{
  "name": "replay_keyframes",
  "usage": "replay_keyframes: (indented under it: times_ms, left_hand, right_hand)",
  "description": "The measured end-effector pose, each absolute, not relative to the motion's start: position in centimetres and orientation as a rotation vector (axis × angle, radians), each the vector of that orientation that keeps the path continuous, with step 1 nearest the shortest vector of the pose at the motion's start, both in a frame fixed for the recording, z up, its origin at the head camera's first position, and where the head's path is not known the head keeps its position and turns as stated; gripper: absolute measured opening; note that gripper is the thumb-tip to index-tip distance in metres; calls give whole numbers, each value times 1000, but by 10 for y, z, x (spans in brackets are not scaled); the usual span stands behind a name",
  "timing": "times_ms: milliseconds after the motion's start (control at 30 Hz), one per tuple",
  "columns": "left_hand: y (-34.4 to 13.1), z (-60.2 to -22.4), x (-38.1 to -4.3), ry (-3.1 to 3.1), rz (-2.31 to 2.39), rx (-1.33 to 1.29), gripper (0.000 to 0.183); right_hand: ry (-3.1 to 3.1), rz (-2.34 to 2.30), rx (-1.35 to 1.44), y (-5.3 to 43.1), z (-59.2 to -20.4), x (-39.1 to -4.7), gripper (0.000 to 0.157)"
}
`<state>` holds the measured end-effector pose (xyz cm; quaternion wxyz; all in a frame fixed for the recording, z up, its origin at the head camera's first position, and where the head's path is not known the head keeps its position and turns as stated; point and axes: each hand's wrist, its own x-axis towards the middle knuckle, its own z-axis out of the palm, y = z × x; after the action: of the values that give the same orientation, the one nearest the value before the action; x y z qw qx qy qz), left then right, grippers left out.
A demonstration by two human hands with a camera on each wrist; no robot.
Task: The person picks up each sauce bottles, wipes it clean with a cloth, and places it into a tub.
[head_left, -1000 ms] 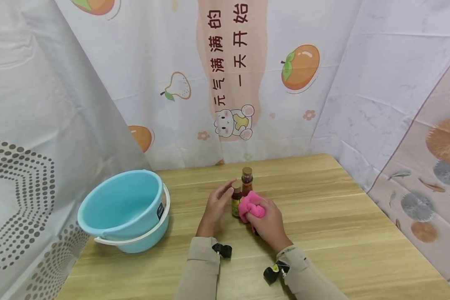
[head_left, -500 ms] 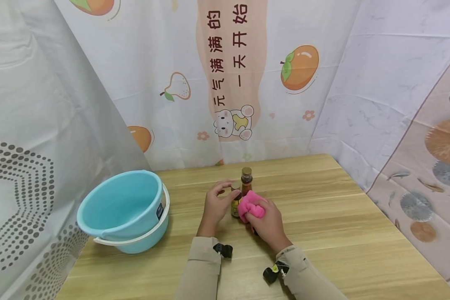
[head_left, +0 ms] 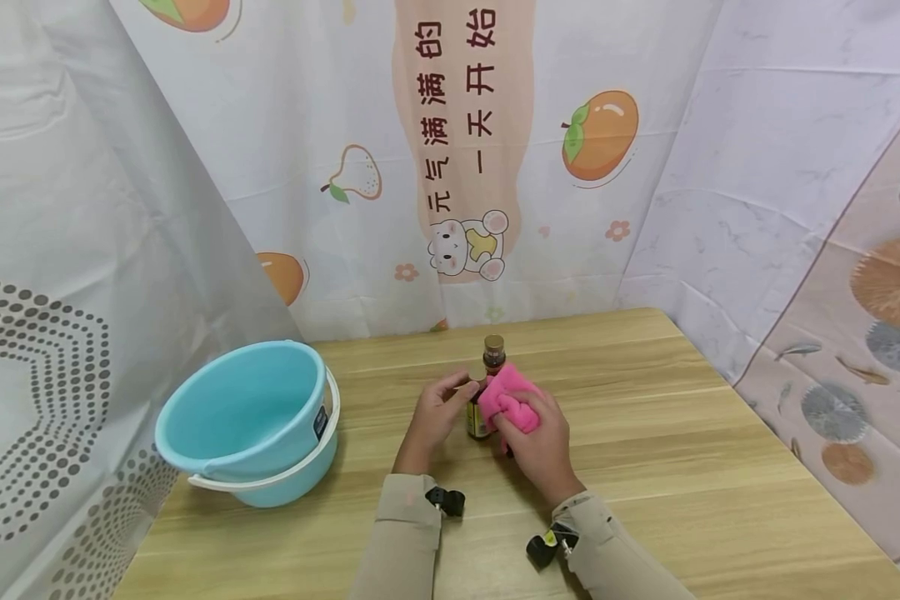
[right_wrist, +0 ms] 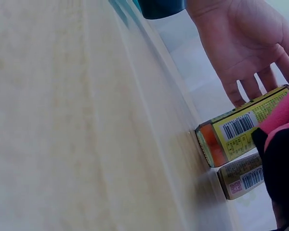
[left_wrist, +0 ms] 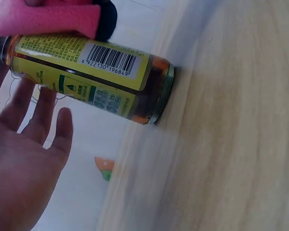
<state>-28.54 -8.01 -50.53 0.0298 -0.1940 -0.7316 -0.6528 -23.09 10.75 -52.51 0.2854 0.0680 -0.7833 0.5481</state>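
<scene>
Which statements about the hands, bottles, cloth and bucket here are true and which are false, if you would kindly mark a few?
1. The right hand holds a pink cloth. True.
2. The yellow-labelled bottle shows no barcode. False: a barcode is visible on its label.
3. A second bottle stands behind it in the head view. True.
4. The blue bucket is on the person's right. False: it is on the left.
5. The left hand lies inside the bucket. False: it is beside the yellow-labelled bottle.
</scene>
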Motion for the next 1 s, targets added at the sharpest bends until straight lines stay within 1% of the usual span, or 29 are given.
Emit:
replay_keyframes:
  times_ms: [367, 567, 700, 900, 1000]
  left_hand:
    - [-81, -506, -285, -2255, -2145, -693, 48]
    - [-82, -505, -285, -2257, -2103, -719, 45]
    - [-83, -505, -284, -2233, -2121, -730, 46]
    - [-80, -504, -285, -2151, -2106, -759, 46]
    - [-76, -501, -286, -2125, -2003, -711, 44]
  right_hand:
    - [-2155, 1497, 167, 110, -527, -233, 22]
    - [-2246, 1465, 146, 110, -530, -235, 21]
    - [-2313, 1467, 125, 110, -529, -234, 17]
    - [-2399, 1399, 105, 110, -531, -234, 22]
    - [-2422, 1384, 92, 110, -531, -234, 22]
